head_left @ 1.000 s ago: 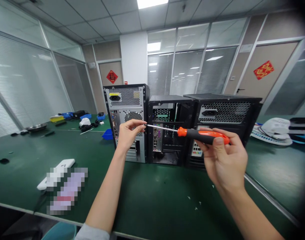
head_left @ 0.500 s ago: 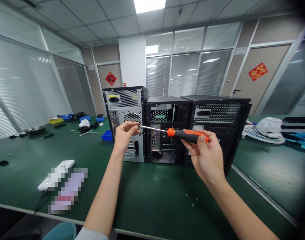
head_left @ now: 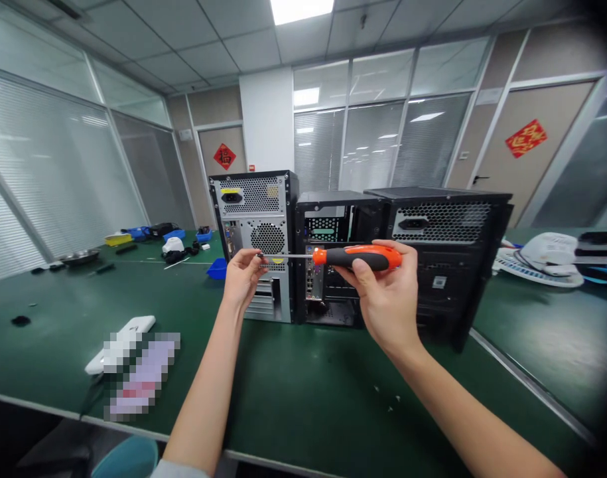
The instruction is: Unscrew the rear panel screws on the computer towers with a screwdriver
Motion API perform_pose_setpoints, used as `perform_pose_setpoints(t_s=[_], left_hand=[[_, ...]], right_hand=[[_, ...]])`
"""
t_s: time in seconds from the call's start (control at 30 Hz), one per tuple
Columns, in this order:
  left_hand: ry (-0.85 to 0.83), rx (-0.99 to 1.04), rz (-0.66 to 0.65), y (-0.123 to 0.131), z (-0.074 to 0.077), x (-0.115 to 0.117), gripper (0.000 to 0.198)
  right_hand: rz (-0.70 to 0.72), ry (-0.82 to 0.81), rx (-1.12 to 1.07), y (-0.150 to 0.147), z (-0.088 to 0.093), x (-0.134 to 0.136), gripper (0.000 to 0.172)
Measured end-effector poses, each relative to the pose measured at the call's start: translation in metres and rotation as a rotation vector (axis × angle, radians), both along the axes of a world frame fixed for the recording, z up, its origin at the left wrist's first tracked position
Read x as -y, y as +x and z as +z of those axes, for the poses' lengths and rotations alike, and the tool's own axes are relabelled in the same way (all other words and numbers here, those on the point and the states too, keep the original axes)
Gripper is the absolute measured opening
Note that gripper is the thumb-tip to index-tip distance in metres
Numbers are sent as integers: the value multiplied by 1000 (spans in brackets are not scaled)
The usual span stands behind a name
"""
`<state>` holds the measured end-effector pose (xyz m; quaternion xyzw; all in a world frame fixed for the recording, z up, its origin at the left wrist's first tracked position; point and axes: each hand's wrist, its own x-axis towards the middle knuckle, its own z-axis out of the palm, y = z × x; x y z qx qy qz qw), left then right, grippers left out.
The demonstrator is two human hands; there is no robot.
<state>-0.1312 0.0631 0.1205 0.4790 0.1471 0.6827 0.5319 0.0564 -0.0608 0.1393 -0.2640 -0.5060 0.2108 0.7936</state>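
Note:
My right hand (head_left: 387, 292) is closed around the orange and grey handle of a screwdriver (head_left: 357, 256), held nearly level with its shaft pointing left. At the shaft's tip my left hand (head_left: 242, 275) is closed in a pinch. A tiny dark piece shows between its fingertips, too small to name. Both hands are raised in front of the computer cases. Behind my left hand stands a tall computer case (head_left: 253, 229), its silver back panel facing me. A smaller black case (head_left: 328, 275) with an open bay is in the middle, and a wide black case (head_left: 450, 272) stands behind my right hand.
Several small screws (head_left: 390, 409) lie on the green table (head_left: 293, 398). A white power bank (head_left: 129, 338) and a pixelated purple item (head_left: 146, 375) are at left. Blue trays (head_left: 217, 268) and a metal bowl (head_left: 79, 257) sit farther back. A white cap (head_left: 549, 252) lies at right.
My right hand has moved left with the screwdriver, whose handle is now more level. The tip has shifted left along with my left hand's pinch. The whole view has swung slightly.

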Motion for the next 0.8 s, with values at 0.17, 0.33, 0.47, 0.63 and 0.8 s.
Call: perform_pose_setpoints(t_s=[0.17,0.33,0.47,0.63,0.8], left_hand=[[-47,11,70,-9,-6,-7,39],[-70,-43,132,-22,-9,-10,39],[-73,-121,158,-35,-13,-11,42],[-100,-163,285,-56,-26,-22,47],[-218,-127,559,-69,-52,-41,44]], right_hand=[[-100,67,94,-17,5,-12,42],[-145,201,180,-30,3,-22,37],[-110,273,263,-34,-12,-31,39],[-177,498,539,-31,-33,-37,53],[-317,732,975,-40,-51,-40,54]])
